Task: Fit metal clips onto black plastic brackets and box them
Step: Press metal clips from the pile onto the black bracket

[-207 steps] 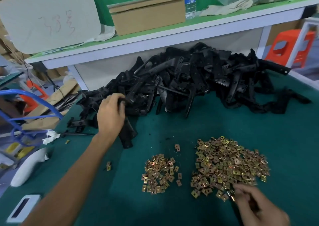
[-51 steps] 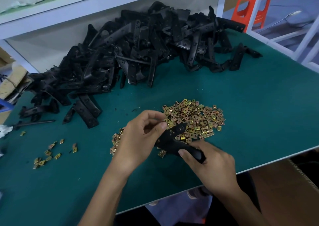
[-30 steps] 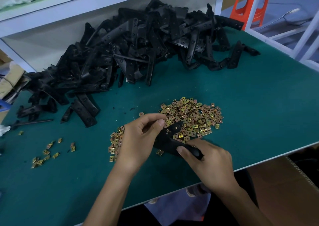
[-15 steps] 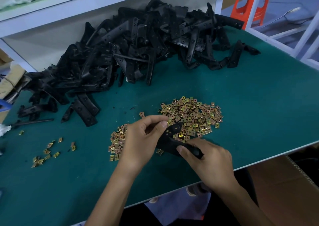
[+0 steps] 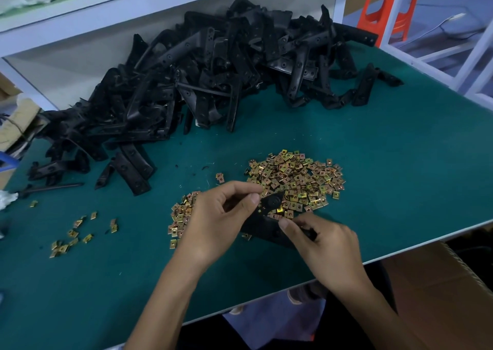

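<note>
One black plastic bracket (image 5: 268,223) is held low over the green table (image 5: 400,176), just in front of the big pile of brass-coloured metal clips (image 5: 296,178). My left hand (image 5: 216,224) grips its upper part, thumb and forefinger meeting near the pointed tip. My right hand (image 5: 324,248) pinches the lower end, thumb on top. A smaller clip pile (image 5: 181,216) lies partly under my left hand. Whether a clip sits between my fingers is hidden.
A large heap of black brackets (image 5: 213,77) fills the back of the table under a white shelf (image 5: 160,0). Several loose clips (image 5: 77,232) lie at the left. A cardboard box (image 5: 437,283) stands below the front right edge; an orange stool (image 5: 389,8) far right.
Over seven seconds I took a bracket from the heap and brought it to the clips. In the last second both hands stayed almost still on it, fingers shifting slightly at the tip.
</note>
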Available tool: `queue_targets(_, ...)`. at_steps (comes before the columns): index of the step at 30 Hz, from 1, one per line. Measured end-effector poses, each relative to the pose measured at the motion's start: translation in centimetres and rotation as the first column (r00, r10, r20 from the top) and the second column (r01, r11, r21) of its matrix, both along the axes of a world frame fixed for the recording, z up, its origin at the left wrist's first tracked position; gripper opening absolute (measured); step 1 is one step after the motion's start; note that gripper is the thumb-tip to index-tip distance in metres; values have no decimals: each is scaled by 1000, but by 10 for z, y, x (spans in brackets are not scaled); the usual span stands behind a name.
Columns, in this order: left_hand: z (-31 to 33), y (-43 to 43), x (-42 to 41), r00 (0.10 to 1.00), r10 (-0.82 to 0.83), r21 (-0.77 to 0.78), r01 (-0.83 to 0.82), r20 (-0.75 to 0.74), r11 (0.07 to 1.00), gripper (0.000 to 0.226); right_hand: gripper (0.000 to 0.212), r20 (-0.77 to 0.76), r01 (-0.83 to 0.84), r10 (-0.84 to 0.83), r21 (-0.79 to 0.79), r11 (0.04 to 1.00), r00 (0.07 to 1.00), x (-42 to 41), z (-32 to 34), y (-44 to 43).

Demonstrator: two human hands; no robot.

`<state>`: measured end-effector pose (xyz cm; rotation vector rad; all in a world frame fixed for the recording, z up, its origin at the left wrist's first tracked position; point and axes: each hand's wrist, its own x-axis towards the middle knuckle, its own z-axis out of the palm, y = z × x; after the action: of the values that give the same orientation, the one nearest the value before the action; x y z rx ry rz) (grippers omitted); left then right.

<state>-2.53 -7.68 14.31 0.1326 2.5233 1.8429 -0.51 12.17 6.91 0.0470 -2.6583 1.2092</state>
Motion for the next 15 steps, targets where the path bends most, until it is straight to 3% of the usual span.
queue_targets(5, -2, 9, 6, 988, 10, -312, -59, -156, 948, 44, 55, -10, 8, -9, -27, 1000, 1000, 0, 2, 0)
queue_targets(15, -10, 13, 13, 980, 50, -278, -103, -190, 955, 29, 49, -36, 14, -13, 35, 999, 999, 1, 1, -2)
